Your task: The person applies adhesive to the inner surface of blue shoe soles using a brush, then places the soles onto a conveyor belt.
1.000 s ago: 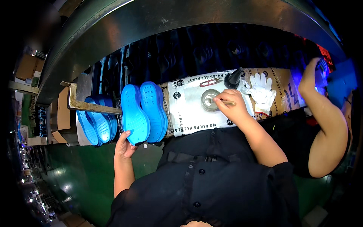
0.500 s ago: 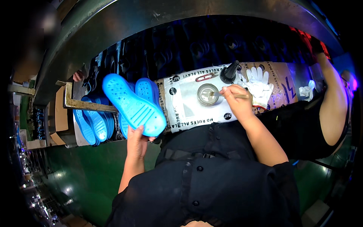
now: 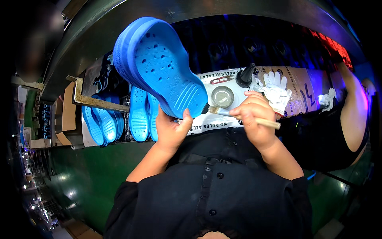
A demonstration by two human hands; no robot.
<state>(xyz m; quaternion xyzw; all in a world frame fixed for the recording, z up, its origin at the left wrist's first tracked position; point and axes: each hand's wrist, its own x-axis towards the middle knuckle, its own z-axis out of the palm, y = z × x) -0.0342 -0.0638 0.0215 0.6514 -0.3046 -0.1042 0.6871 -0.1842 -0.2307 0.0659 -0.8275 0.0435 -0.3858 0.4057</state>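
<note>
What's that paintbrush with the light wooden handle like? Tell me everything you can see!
The paintbrush has a pale, wooden-looking handle, light tan bristles and a greyish band between them. The person's right hand grips it, so the handle's blunt end sticks out at the right. It slants slightly, bristles pointing left and a bit up in the picture, towards the black end of the blue, shoe-shaped sole with holes. I can't tell whether they touch.

smooth plastic-looking blue sole [image 3: 161, 77], wooden brush handle [image 3: 267, 122]; cloth gloves [image 3: 275, 93], glossy floor [image 3: 93, 171]
</note>
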